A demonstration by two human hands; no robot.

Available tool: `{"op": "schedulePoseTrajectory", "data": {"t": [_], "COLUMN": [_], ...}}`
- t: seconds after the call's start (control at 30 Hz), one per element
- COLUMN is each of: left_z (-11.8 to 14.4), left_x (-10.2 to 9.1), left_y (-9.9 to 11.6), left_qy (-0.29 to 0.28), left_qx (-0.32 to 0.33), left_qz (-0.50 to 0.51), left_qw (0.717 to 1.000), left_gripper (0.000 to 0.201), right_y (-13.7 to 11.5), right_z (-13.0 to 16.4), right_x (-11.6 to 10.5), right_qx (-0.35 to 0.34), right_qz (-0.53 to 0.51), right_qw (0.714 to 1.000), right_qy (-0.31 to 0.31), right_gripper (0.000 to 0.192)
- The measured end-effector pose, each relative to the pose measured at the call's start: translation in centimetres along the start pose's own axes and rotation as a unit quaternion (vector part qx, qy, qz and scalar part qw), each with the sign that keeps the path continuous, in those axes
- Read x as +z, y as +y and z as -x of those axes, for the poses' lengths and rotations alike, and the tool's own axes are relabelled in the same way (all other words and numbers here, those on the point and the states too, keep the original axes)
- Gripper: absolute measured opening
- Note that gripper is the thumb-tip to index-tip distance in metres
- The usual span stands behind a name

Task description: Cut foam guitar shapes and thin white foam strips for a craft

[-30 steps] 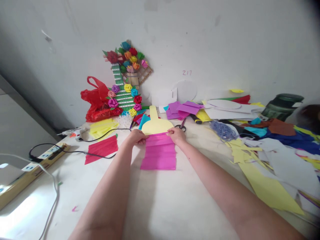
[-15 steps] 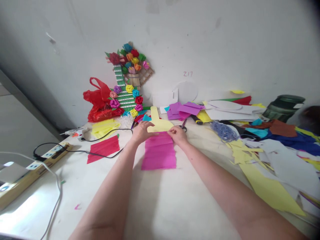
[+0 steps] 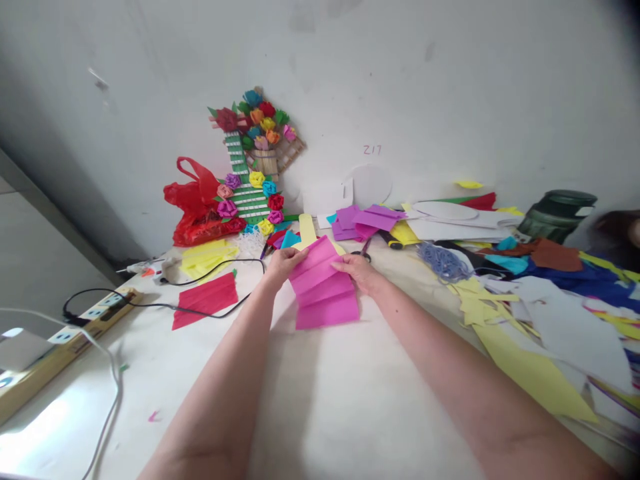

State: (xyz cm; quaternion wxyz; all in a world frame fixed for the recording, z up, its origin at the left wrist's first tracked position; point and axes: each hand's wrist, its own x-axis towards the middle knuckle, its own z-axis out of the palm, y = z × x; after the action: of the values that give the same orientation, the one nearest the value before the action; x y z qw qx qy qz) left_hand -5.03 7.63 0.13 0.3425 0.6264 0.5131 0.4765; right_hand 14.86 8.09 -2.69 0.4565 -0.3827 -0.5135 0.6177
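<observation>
A: What are the hands on?

B: A creased, bright pink sheet of crepe paper [image 3: 324,288]. The left hand [image 3: 283,263] pinches its upper left edge and the right hand [image 3: 358,270] pinches the upper right edge, so each grip is closed on the paper.

A: Where does the sheet sit?

B: In the middle of the pale desk [image 3: 320,400], its far end raised off the surface and tilted, its near edge low, touching the desk or just over it; I cannot tell which.

A: And behind it?

B: A pale yellow paddle-shaped paper cutout [image 3: 307,231] lies just beyond, mostly hidden by the pink sheet. Small scissors [image 3: 364,251] lie near the right hand.

A: To the left?

B: A flat red sheet of paper [image 3: 205,300] with a black cable [image 3: 165,305] crossing it, and a wooden power strip [image 3: 65,333] at the desk's edge. A red plastic bag [image 3: 197,203] stands by the wall, beside a green slatted craft piece with paper roses [image 3: 250,173].

A: To the right?

B: A heap of paper scraps, with a long yellow pointed offcut [image 3: 530,377] and a dark green jar [image 3: 557,213] well apart from the hands.
</observation>
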Motion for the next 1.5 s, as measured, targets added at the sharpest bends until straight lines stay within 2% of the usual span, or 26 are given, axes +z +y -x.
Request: {"op": "schedulePoseTrajectory", "data": {"t": [0.13,0.27,0.4,0.53,0.7,0.77,0.87,0.93,1.0,1.07,1.2,1.3,1.4,1.5], "left_z": [0.0,0.0,0.2,0.5,0.6,0.5,0.3,0.3,0.3,0.4,0.5,0.9,1.4,2.2], "left_x": [0.0,0.2,0.9,2.1,3.2,3.5,4.3,5.2,6.2,7.0,7.8,8.1,8.7,9.5], "left_y": [-0.4,-0.3,0.6,1.4,1.3,1.0,0.6,0.5,0.5,0.6,0.7,0.5,0.5,0.8], "left_qy": [-0.028,-0.056,-0.098,-0.077,-0.097,-0.068,0.022,0.080,0.106,0.101,0.052,0.064,0.089,0.094], "left_qx": [-0.026,-0.056,-0.083,-0.094,-0.104,-0.101,-0.102,-0.109,-0.113,-0.112,-0.106,-0.105,-0.108,-0.102], "left_qz": [0.069,0.075,0.049,0.010,0.035,0.045,0.008,-0.043,-0.077,-0.089,-0.117,-0.145,-0.153,-0.179], "left_qw": [0.997,0.994,0.991,0.993,0.989,0.991,0.994,0.990,0.985,0.985,0.986,0.982,0.978,0.974], "left_gripper": [0.044,0.045,0.043,0.045,0.037,0.031,0.024,0.024,0.029,0.034,0.038,0.036,0.032,0.029], "right_y": [0.1,-0.5,-1.5,-2.4,-3.0,-3.2,-3.7,-3.9,-4.0,-4.0,-4.2,-4.1,-3.6,-3.5], "right_z": [-0.3,-0.2,0.2,0.8,1.2,1.2,1.3,1.4,1.5,1.7,2.4,3.0,3.3,3.6], "right_x": [-0.7,-1.0,-1.1,-1.1,-2.0,-2.6,-3.4,-4.0,-4.5,-5.0,-6.0,-6.9,-7.8,-8.6], "right_qx": [-0.033,-0.092,-0.081,-0.047,-0.032,-0.020,0.008,0.025,0.037,0.040,0.028,0.016,-0.032,-0.053], "right_qz": [0.072,0.149,0.185,0.194,0.169,0.163,0.161,0.171,0.193,0.225,0.272,0.274,0.331,0.461], "right_qw": [0.992,0.975,0.973,0.976,0.985,0.986,0.987,0.985,0.980,0.973,0.961,0.960,0.936,0.868], "right_qy": [0.096,0.136,0.114,0.085,0.034,0.016,0.000,-0.011,-0.017,-0.003,0.038,0.058,0.118,0.177], "right_gripper": [0.025,0.028,0.028,0.026,0.028,0.029,0.030,0.029,0.025,0.020,0.012,0.009,0.012,0.015]}}
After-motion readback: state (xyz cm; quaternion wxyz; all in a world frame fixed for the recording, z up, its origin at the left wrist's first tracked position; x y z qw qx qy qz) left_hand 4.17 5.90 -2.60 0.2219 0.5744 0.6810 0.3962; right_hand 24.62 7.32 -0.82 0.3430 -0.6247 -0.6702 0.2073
